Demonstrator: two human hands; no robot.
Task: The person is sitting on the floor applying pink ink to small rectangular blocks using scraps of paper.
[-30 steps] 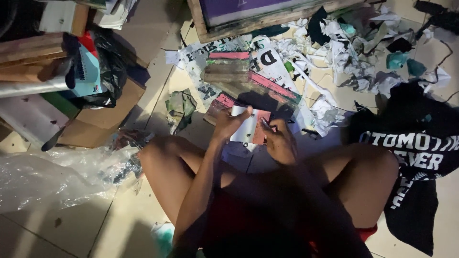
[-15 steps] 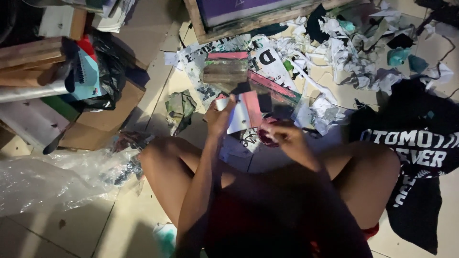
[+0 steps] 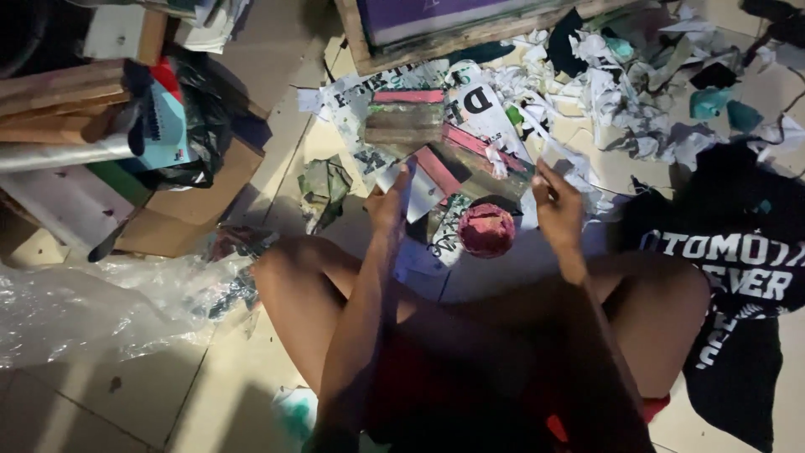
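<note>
Already a red-stained wad point(image 3: 486, 230) lies below the paint-streaked board point(image 3: 406, 117), while the left hand point(image 3: 391, 204) pinches a white sheet point(image 3: 422, 191) and the right hand point(image 3: 558, 205) pinches a paper strip point(image 3: 579, 178), with torn scraps point(image 3: 620, 92) heaped right of it.

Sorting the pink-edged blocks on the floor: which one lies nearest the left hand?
The slanted pink-edged block, just beside the left hand; the other pink-topped block lies level, farther up the floor.

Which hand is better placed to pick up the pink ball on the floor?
Probably the right hand: it hovers just beside the pink ball and seems to pinch only a small scrap. The left hand already holds a white paper.
</note>
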